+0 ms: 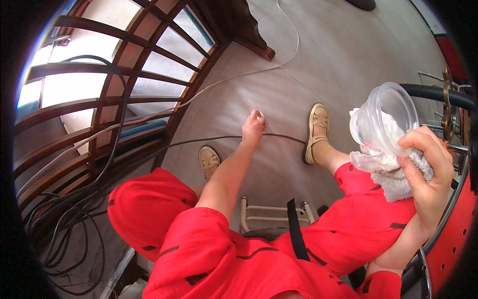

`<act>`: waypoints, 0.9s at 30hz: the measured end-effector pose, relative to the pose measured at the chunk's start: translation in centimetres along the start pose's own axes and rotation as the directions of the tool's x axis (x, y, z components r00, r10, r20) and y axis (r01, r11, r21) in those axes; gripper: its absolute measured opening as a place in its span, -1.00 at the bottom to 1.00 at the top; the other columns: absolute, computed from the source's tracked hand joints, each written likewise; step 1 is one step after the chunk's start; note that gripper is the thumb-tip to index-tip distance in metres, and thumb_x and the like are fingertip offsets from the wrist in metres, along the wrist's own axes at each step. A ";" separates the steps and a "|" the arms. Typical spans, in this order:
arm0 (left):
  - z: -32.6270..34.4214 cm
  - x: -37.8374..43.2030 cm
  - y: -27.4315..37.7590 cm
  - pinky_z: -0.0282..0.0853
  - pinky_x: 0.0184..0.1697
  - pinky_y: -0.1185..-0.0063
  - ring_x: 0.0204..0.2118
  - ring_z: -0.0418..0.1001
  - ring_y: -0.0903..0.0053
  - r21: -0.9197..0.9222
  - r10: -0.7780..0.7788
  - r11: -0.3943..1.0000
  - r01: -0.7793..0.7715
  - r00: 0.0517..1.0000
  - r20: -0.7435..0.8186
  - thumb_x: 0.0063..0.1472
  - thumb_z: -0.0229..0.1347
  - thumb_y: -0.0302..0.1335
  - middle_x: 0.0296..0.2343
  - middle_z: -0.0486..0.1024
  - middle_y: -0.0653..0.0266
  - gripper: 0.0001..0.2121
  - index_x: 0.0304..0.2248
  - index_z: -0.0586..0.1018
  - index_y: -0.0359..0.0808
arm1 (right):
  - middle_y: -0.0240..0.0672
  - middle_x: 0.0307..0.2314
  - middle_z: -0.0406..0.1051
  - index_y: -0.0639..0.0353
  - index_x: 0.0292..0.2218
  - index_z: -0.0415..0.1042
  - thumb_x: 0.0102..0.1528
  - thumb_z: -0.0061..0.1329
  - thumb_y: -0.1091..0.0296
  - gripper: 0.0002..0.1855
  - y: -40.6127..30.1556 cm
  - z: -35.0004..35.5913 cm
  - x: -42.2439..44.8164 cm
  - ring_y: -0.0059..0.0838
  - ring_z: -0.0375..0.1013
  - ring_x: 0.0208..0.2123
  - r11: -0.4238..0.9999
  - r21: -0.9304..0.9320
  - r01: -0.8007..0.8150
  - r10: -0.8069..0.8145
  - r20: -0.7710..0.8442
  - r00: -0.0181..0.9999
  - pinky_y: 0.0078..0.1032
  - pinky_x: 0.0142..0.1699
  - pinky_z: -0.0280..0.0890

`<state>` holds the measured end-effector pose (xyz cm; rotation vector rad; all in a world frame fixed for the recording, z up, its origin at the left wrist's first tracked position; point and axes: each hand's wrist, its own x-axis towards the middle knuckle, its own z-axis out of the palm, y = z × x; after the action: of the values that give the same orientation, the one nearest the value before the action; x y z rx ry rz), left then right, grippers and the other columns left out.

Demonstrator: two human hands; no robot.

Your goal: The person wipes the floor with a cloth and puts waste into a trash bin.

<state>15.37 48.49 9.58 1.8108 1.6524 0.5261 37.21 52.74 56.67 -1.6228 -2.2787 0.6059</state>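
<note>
My right hand [425,168] grips a clear plastic cup [396,116] by its rim, tilted on its side. Bunched under the cup in the same grasp are a grey cloth [396,183] and a crumpled, translucent whitish piece [373,160]. Something white shows in or behind the cup, its kind unclear. Low over the floor, between my shoes, my left hand [254,127] is reached out with its fingers curled. A small whitish thing [261,115] shows at its fingertips, too small to name.
A dark cable [220,137] crosses the grey floor [276,93] beneath my left hand. A pale cord [239,76] runs farther off. Left stands a wooden lattice [138,71] with coiled black cables [71,224] beside it. A red panel [450,231] and metal rods are at right.
</note>
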 end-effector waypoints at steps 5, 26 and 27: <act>0.2 1.4 0.6 0.33 -0.38 0.39 -0.40 0.36 0.27 0.050 0.030 0.998 -0.029 0.999 -0.011 -0.10 0.02 -0.61 -0.44 0.32 0.22 -0.94 -0.59 0.43 -0.26 | -0.24 -0.55 0.32 0.36 -0.45 0.34 -0.24 -0.02 0.63 -0.80 1.0 -0.1 -1.2 -0.41 0.32 -0.49 1.000 0.003 -0.024 0.024 -0.025 0.999 -0.60 -0.34 0.17; 0.5 -0.1 -0.4 0.34 -0.36 0.38 -0.38 0.39 0.26 0.155 -0.106 0.984 0.091 0.990 0.090 -0.11 0.13 -0.54 -0.36 0.29 0.24 -0.78 -0.40 0.41 -0.16 | -0.22 -0.50 0.34 0.34 -0.41 0.35 -0.25 -0.01 0.61 -0.75 3.5 -0.5 -2.5 -0.34 0.32 -0.43 0.999 0.032 -0.034 0.034 0.009 0.999 -0.53 -0.27 0.19; 1.0 0.0 -0.1 0.34 -0.36 0.39 -0.37 0.38 0.27 0.133 -0.094 0.988 0.083 0.992 0.080 -0.12 0.14 -0.52 -0.36 0.29 0.24 -0.77 -0.39 0.41 -0.16 | -0.21 -0.49 0.35 0.35 -0.40 0.35 -0.24 -0.01 0.61 -0.75 3.5 -0.6 -2.5 -0.33 0.32 -0.43 1.000 0.026 -0.017 0.016 0.017 1.000 -0.53 -0.27 0.19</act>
<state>15.96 48.35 8.76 1.8153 1.7333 0.3032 41.24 51.51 55.51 -1.6324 -2.2620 0.6527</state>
